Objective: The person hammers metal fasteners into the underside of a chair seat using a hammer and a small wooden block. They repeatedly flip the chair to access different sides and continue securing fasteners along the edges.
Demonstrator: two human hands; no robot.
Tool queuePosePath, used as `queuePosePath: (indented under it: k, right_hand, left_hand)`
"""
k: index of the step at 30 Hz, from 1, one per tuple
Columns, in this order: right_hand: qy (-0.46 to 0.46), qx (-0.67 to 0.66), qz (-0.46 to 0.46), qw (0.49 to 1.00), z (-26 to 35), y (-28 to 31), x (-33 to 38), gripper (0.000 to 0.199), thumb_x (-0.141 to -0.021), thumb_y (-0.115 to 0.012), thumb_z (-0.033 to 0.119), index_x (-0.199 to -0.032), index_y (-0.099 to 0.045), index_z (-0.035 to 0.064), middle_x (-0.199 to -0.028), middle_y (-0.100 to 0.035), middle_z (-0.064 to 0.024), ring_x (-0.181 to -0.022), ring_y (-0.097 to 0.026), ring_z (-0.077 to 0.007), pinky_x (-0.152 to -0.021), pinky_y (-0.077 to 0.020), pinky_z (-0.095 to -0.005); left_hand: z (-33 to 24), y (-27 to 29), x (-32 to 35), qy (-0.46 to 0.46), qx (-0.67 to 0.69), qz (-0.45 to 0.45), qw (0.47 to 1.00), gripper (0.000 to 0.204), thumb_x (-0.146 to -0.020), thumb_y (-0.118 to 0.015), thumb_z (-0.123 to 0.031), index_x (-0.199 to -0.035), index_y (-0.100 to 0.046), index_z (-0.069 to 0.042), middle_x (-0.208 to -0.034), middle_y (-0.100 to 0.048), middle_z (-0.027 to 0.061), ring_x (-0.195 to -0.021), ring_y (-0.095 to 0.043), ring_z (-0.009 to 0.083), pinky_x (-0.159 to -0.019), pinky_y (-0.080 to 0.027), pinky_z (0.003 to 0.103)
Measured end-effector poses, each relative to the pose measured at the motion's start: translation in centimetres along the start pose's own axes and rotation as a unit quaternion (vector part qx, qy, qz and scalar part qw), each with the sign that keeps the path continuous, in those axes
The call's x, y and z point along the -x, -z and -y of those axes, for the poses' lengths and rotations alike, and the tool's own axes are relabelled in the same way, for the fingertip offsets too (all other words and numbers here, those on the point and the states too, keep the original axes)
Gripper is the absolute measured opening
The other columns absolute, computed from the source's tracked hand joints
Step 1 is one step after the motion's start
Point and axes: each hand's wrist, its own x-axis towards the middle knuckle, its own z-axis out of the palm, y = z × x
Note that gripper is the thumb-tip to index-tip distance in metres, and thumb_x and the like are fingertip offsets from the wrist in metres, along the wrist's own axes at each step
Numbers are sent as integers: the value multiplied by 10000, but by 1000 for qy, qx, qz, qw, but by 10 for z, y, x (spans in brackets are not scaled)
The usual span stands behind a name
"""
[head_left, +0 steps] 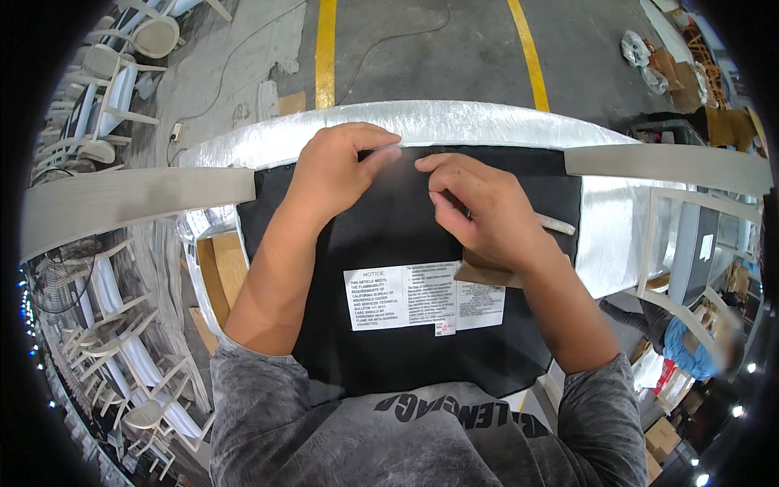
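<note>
An upholstered seat lies underside up, covered in black fabric (pixel 324 357), with a white printed label (pixel 377 300) on it. At the far edge of the fabric my left hand (pixel 341 170) has its thumb and forefinger drawn together; whatever is between them is too small to make out. My right hand (pixel 483 203) hovers just right of it, fingers curled inward and possibly pinching something thin. Beside the right wrist a pale rod-like piece (pixel 557 223) shows, partly hidden by the hand. A brown flat piece (pixel 489 273) sits under the wrist, overlapping the label.
Pale wooden legs (pixel 138 203) (pixel 669 166) extend left and right from the seat. Silvery wrapped padding (pixel 389 122) lies beneath. Chair frames (pixel 122 381) crowd the left. At the right, a person in blue (pixel 690 345) is near cardboard boxes (pixel 663 438). A yellow floor line (pixel 325 49) runs beyond.
</note>
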Motion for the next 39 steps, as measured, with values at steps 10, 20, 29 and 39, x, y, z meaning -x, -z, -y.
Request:
queuePosePath:
  k: [10,20,29,39]
  right_hand:
    - [5,38,-10,999,-9,-17,0,153,-833,-696,7,-973,-634,5,-1172,-708,-136,-945,-713,-320,-809,-585,-384]
    - [15,65,-22,998,-8,-22,-1,206,-818,-714,14,-998,-614,12,-1190,-700,-133,-924,-705,-318,-803,-571,-400]
    - [37,148,35,988,-4,-30,18,285,-753,-768,42,-973,-588,48,-1371,-612,-177,-823,-602,-294,-784,-502,-411]
    - [14,115,39,993,-4,-29,17,285,-771,-756,42,-996,-581,50,-1380,-610,-164,-851,-630,-307,-795,-514,-418]
  left_hand:
    - [-4,4,-10,56,-10,32,998,165,-869,-778,-111,-1005,-779,-19,-927,-773,126,-826,-722,223,-773,-541,312]
    - [-7,4,-11,73,-7,37,997,145,-882,-760,-112,-982,-778,-9,-880,-769,123,-798,-711,203,-760,-535,312]
    - [-10,5,-13,80,-7,38,996,145,-888,-749,-119,-973,-779,-6,-878,-766,125,-795,-704,206,-759,-533,320]
    - [-6,9,-15,79,8,72,994,142,-892,-745,-118,-966,-761,2,-868,-751,97,-814,-683,182,-768,-525,314]
